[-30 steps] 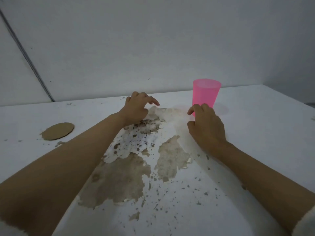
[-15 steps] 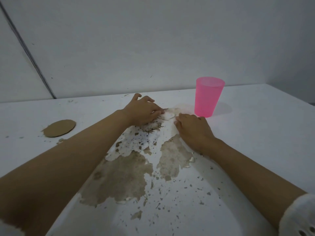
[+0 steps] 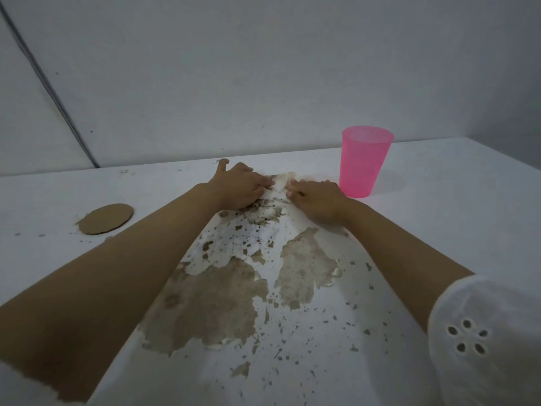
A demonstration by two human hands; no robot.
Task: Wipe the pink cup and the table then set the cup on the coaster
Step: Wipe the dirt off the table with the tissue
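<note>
Head cam: both hands, left (image 3: 240,186) & right (image 3: 317,197), pinch a crumpled white tissue (image 3: 281,183) flat on the stained table (image 3: 439,230). Pink cup (image 3: 364,161) stands upright just beside right hand, not on coaster (image 3: 106,218), which sits well apart at left. Risks, imo: right knuckles knock the cup over on a wide swipe; soggy tissue tears & smears grit w/o lifting it

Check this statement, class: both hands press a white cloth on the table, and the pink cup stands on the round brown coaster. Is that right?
Not quite. The head view shows the pink cup standing on the bare table, beside the right hand; the coaster lies far left. Both hands do press the cloth.
</note>
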